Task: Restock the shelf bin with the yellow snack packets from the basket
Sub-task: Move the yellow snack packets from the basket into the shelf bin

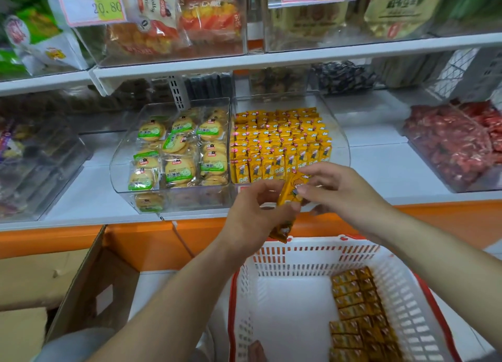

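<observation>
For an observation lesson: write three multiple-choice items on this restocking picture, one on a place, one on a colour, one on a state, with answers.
1. Where in the basket do the yellow packets lie?
A. Along its left wall
B. Along its right wall
C. Across its whole floor

2. What colour are the labels on the biscuit packs beside the shelf bin?
A. Green
B. Blue
C. Purple

3. What are the left hand and right hand doing?
A. Hanging empty
B. Holding yellow packets
C. Gripping the basket

Answers: 1 B, the floor's left part is bare; 2 A, green bands cross the wrappers; 3 B, fingers of both close on packets.
</observation>
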